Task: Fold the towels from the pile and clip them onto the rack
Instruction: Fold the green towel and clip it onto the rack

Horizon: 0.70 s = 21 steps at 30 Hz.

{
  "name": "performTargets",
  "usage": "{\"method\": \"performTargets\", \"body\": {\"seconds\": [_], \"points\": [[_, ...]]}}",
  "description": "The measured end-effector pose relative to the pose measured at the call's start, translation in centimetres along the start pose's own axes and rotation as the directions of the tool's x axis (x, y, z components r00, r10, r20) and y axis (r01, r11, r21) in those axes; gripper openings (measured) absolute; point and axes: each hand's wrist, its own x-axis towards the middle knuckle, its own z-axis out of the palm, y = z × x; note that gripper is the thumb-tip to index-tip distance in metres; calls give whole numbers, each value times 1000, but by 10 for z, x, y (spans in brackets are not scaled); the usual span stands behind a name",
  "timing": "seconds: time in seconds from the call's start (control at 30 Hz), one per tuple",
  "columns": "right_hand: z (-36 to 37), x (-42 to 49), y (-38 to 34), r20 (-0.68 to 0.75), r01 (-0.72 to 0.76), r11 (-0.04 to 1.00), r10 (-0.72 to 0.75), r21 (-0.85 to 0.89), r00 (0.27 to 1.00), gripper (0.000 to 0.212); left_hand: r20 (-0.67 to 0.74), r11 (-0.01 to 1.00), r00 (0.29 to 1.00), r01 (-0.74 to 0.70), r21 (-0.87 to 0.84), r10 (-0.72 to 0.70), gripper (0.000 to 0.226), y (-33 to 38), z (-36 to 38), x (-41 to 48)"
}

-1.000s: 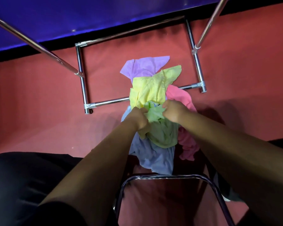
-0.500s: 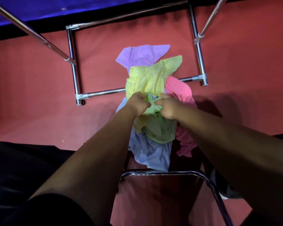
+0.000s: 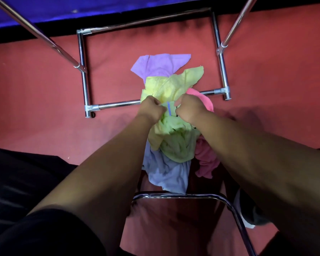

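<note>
Closest in, a black sleeve (image 3: 44,233) and a curved chrome bar (image 3: 183,195) sit under the person's forearms. A shoe (image 3: 248,217) shows at the right, beside the bar.

Just past the bar the towels are bunched together. The grey towel (image 3: 166,174) is nearest, w/ the pink towel (image 3: 205,159) to its right and the green towel (image 3: 175,143) lying over both.

The L hand (image 3: 151,109) and R hand (image 3: 188,108) are side by side at the green towel's far edge. Both have fingers curled in tight, each pinching that cloth. Between them a thin blue strip (image 3: 168,109) lies on the green. It is poss. a clip, but too small to be sure.

Beyond the hands the yellow towel (image 3: 164,87) spreads over the rack (image 3: 118,105) at its front floor rail. The purple towel (image 3: 159,65) lies past it on the red floor (image 3: 35,108), inside the chrome frame.

Two slanted poles (image 3: 50,43) rise from the frame's L and R sides. Farthest back is a blue surface (image 3: 118,6).
</note>
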Motion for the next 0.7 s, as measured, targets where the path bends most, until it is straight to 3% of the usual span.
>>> {"method": "performTargets", "body": {"seconds": [0.07,0.13,0.27,0.4,0.47,0.53,0.7], "points": [[-15,-7,-6,-96,17,996,-9,88,995,31,13,999,999,-44,15,44,15,11,-9,-8],[-26,-15,-11,-102,74,983,-57,171,993,32,14,993,994,-111,25,111,6,22,-19,-19],[-51,-38,-21,-175,172,969,-141,176,974,34,26,977,982,-184,-104,188,14,39,-45,-48],[-75,-71,-27,-236,235,956,-192,173,953,9,3,961,965,-259,-99,261,28,63,-71,-85],[-92,-88,-35,-292,273,932,-199,240,935,39,23,948,949,-312,-57,314,28,74,-85,-106],[-114,-111,-45,-330,319,890,-209,325,921,47,53,922,921,-385,-25,386,23,85,-101,-126],[-171,-169,-74,-368,402,804,-248,439,896,11,14,832,835,-550,73,551,20,124,-137,-184]]}}
